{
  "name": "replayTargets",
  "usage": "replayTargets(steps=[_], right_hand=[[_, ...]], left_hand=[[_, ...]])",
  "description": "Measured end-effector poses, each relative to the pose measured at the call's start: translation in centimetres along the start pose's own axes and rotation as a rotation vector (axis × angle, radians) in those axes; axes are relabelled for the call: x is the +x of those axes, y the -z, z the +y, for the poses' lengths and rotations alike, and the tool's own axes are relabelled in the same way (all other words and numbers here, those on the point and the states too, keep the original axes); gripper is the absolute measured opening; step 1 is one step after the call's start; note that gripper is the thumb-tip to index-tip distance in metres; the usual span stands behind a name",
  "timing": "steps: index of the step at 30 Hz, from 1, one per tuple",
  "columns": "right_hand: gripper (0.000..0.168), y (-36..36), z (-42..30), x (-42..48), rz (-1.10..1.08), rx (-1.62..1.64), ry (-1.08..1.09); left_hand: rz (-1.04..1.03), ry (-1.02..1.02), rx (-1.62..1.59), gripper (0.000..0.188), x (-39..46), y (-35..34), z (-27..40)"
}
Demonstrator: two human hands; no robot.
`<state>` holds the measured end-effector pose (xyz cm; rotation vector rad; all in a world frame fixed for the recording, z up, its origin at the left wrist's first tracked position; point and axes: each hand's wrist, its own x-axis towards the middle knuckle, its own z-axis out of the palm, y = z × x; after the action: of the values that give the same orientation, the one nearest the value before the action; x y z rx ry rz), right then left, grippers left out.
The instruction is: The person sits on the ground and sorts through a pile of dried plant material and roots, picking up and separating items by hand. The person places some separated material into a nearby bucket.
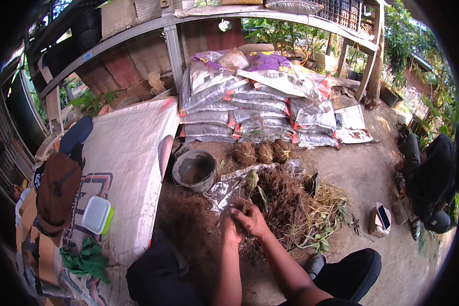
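Note:
My left hand [230, 226] and my right hand [253, 221] are close together, closed around the base of a small leafy plant [251, 179]. Its pale green leaves rise above my fingers, while its lower end is hidden in my grip. Brown plant fibre [281, 191] lies heaped just beyond and to the right of my hands. Three round fibre-wrapped root balls [265, 153] sit in a row farther back. A dirty dark bucket [204, 186] stands to the left, beside a crumpled silvery plastic sheet [218, 195].
Stacked sacks [260, 105] rise at the back. Dry straw and cut leaves [329, 208] spread rightward. A covered platform [126, 153] on the left bears a lidded container [96, 214] and green cloth [86, 258]. Another person [430, 176] sits at right, near a small box [378, 225].

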<state>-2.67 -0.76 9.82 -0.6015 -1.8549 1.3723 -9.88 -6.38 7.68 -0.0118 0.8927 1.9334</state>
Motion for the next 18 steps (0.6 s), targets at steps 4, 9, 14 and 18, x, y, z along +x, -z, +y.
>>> replayTargets(steps=[4, 9, 14, 18], right_hand=[[0.038, -1.4, 3.1, -1.4, 0.135, 0.114, -0.174], [0.046, -2.7, 0.1, -1.6, 0.367, 0.120, -0.343], [0.031, -2.1, 3.8, -0.4, 0.199, -0.007, 0.045], [0.028, -2.2, 3.0, -1.4, 0.105, -0.070, 0.032]], left_hand=[[-0.022, 0.016, -0.041, 0.043, -0.1, -0.8, 0.5], [-0.069, 0.051, -0.101, 0.043, -2.1, -1.6, 2.2], [-0.042, -0.098, -0.182, 0.030, 1.0, 1.0, -1.1], [-0.031, -0.128, -0.109, 0.024, 0.7, 1.2, -1.5]])
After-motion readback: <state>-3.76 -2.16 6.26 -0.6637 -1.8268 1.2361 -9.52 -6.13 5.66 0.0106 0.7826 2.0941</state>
